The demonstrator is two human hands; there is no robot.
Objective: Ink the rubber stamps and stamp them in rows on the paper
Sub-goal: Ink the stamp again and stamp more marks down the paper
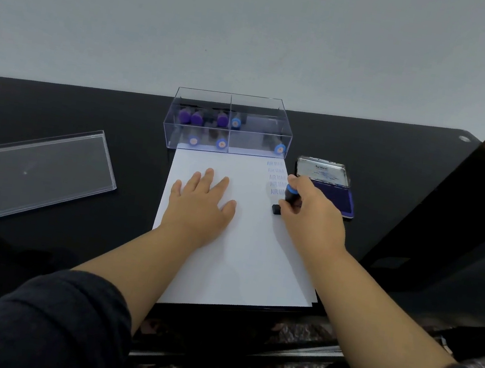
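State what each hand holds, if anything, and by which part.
The right hand grips a rubber stamp by its blue handle; the left hand lies flat on the paper, holding nothing.

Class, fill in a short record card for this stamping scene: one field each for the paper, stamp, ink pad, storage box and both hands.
paper: white, column of blue prints at top right
stamp: blue-capped, base on paper below the prints
ink pad: open, right of paper
storage box: clear, holds more stamps
left hand: flat on paper
right hand: grips stamp
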